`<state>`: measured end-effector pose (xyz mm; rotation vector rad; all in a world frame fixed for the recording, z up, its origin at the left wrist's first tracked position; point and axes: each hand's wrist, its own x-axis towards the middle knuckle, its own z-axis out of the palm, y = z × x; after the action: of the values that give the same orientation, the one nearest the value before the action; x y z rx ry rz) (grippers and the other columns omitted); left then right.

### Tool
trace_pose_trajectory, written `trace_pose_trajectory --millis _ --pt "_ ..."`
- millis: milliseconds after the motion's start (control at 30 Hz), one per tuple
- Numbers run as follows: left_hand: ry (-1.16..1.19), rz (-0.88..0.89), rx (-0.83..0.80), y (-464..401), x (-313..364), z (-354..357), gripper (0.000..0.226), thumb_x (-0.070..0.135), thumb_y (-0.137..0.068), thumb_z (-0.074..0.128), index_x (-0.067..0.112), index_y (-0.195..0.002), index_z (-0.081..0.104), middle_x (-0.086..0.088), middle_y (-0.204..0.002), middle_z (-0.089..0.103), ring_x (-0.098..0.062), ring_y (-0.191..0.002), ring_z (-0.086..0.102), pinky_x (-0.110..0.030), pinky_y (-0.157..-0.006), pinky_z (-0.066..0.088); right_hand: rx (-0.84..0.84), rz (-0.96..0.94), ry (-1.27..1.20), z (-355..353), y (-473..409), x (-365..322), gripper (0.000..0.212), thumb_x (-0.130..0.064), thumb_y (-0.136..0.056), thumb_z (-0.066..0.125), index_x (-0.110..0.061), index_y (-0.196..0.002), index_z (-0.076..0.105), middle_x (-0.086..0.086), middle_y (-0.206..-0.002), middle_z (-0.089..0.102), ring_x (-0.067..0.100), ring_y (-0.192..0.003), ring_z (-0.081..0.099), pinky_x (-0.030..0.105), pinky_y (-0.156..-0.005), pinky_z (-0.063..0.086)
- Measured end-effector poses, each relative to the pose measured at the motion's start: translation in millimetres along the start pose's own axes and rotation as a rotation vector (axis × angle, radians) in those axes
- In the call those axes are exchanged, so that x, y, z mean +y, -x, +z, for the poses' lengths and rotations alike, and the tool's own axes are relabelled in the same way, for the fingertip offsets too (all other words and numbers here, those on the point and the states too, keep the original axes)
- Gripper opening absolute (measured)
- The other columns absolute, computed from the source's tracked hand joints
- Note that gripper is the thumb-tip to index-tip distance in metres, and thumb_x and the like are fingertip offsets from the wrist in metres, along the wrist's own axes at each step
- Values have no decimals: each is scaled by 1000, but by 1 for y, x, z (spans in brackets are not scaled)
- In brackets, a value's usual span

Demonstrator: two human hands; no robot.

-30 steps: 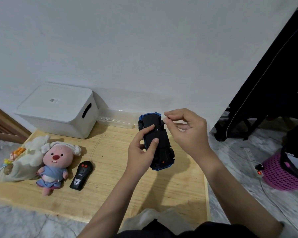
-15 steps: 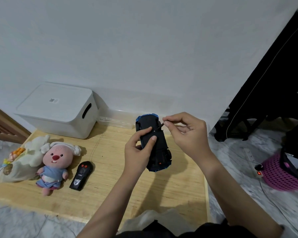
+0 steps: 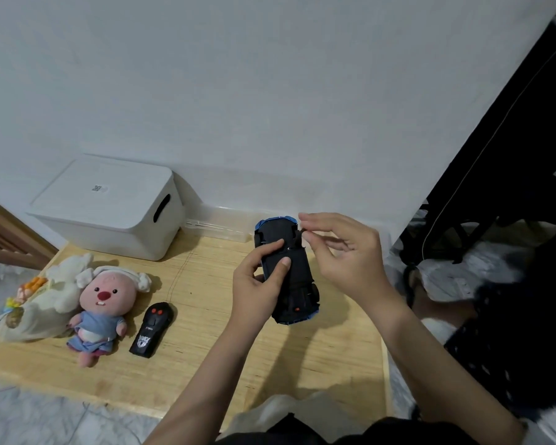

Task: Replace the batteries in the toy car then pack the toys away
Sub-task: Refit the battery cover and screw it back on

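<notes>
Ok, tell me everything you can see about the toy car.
The toy car is black plastic with blue edging, turned underside up and held above the wooden board. The left hand grips its side, thumb and a finger on the underside. The right hand pinches a small black piece at its front edge. One wheel shows, plus a tiny red spot near the rear.

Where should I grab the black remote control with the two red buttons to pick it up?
Grab the black remote control with two red buttons around its long narrow sides, near the middle, coming straight down from above. It lies flat on the light wooden mat, buttons up, with bare mat on both sides, though the pink plush toy in blue clothes sits close beside it.
</notes>
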<state>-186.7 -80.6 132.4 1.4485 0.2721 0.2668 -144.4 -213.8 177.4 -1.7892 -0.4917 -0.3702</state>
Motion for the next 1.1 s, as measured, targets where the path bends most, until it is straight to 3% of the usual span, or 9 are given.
trace_pose_trajectory --millis 100,300,467,600,767,900,967,1100 --pt "11 -10 3 0 -1 0 30 2 -85 67 27 -102 69 0 -94 67 -2 -77 67 -23 -66 57 12 49 -39 0 0 -1 15 1 -81 70 -12 -87 72 -2 -97 72 9 -96 68 27 -75 57" --pt "13 12 4 -1 1 0 31 0 -85 67 25 -101 69 3 -97 68 1 -82 65 -21 -68 56 34 65 -41 4 -4 -8 27 -3 -76 76 -29 -79 68 -6 -81 65 7 -74 64 28 -66 59" --pt "14 17 19 -2 2 -1 29 0 -85 67 24 -102 69 4 -95 68 2 -82 64 -20 -67 55 21 -10 -3 5 -2 -4 19 -6 -78 75 -21 -89 71 -3 -86 65 9 -80 65 28 -70 58" --pt "23 12 16 -1 2 -2 30 2 -84 68 26 -102 70 2 -95 68 -2 -82 65 -21 -67 56 48 -85 17 8 1 -1 18 4 -82 68 -8 -95 72 5 -90 65 4 -86 64 17 -71 54" --pt "38 -13 15 1 1 -2 30 1 -85 67 24 -103 70 -1 -97 68 -2 -80 67 -21 -67 56 78 92 -60 8 1 -6 15 -6 -79 74 -20 -79 69 -5 -84 71 12 -88 69 31 -74 59" --pt "24 -2 16 2 2 -2 29 0 -84 67 23 -102 70 3 -96 69 1 -78 66 -20 -65 55 75 168 -130 8 -2 -8 29 -3 -73 78 -27 -79 64 -10 -71 67 9 -74 68 24 -69 57" --pt "22 0 15 2 3 -2 29 -1 -85 66 20 -104 69 4 -96 68 3 -76 65 -17 -62 54 75 146 -95 8 -3 -9 31 -5 -72 80 -31 -79 65 -13 -70 65 9 -70 66 28 -66 57" --pt "16 3 16 2 3 -2 29 0 -85 67 23 -103 69 3 -96 68 2 -75 66 -19 -63 55 107 121 -30 6 -4 -6 22 -12 -68 84 -19 -66 63 -5 -68 62 13 -63 62 39 -59 56"
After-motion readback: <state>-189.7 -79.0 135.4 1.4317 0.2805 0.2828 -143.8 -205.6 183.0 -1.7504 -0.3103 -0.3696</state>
